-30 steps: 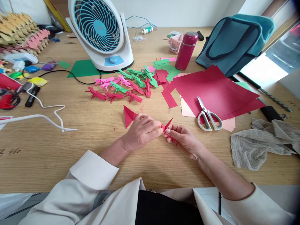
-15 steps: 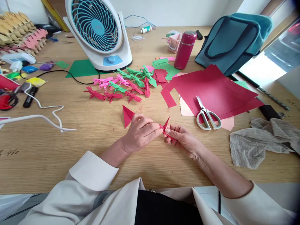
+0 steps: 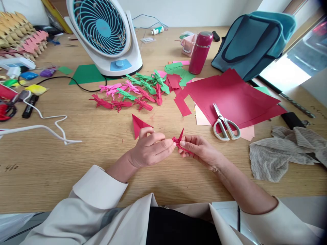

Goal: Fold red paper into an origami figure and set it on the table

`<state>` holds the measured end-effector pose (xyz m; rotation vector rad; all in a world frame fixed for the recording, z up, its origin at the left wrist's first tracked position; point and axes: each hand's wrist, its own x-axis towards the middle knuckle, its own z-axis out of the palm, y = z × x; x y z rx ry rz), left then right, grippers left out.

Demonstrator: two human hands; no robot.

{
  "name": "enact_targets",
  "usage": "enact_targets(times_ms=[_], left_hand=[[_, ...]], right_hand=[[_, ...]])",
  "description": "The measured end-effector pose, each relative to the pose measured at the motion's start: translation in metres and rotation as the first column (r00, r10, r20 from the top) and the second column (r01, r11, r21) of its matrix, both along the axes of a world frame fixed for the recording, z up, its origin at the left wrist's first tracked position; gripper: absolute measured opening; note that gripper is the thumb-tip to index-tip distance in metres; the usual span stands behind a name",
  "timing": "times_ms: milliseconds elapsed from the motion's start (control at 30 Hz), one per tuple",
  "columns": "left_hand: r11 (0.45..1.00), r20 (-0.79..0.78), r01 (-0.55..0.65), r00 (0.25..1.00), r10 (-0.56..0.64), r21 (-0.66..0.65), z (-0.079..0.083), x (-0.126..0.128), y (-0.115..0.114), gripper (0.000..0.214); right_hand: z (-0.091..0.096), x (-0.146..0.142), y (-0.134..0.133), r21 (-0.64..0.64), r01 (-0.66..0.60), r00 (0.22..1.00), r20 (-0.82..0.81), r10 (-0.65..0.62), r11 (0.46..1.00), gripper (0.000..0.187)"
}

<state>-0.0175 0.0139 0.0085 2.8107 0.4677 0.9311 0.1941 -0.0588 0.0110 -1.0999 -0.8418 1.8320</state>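
My left hand [image 3: 150,149] and my right hand [image 3: 200,149] meet over the wooden table [image 3: 102,163], both pinching a small folded red paper piece [image 3: 179,139] between fingertips. One pointed tip of it sticks up between the hands. A folded red paper triangle [image 3: 138,125] lies on the table just behind my left hand. Further back lies a cluster of finished red, pink and green folded paper figures [image 3: 135,93].
Red paper sheets [image 3: 230,97] with white-handled scissors [image 3: 224,124] on them lie to the right, next to a grey cloth [image 3: 283,153]. Behind stand a blue-white fan [image 3: 104,34], a red flask [image 3: 200,52] and a teal bag [image 3: 252,41]. A white cable [image 3: 43,127] runs at left.
Both hands have stayed together on the red paper piece, with small finger shifts. The view has drifted slightly, so the table things sit a little higher and to the left.
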Motion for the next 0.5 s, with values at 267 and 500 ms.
enact_targets(times_ms=[267, 500], left_hand=[[1.000, -0.051, 0.007, 0.999, -0.007, -0.003, -0.003, -0.003, 0.001, 0.027], [0.959, 0.123, -0.064, 0.992, 0.030, 0.277, -0.006, 0.002, 0.002, 0.039]], right_hand=[[-0.001, -0.004, 0.000, 0.014, 0.035, 0.999, -0.004, -0.035, 0.999, 0.028], [-0.004, -0.010, 0.001, 0.087, 0.146, 0.989, 0.022, -0.148, 0.986, 0.031]])
